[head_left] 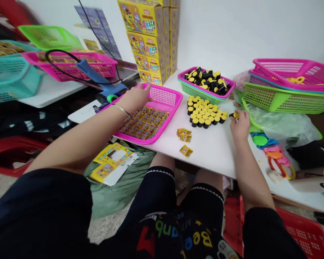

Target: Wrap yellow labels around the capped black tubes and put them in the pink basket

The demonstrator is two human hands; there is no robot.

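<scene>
Your right hand [240, 124] is out at three o'clock on the worktop [213, 151], fingers pinched on a yellow-topped black cap [234, 115], right at the three o'clock edge of the cluster of caps [205, 113] standing upright. Over at nine o'clock, your left hand [136, 98] sits at the far corner of the pink basket [175, 108], above the rows of packets [144, 122]; whether those fingers grip anything, I cannot tell. Loose packets [184, 134] lie at six o'clock of the cluster.
</scene>
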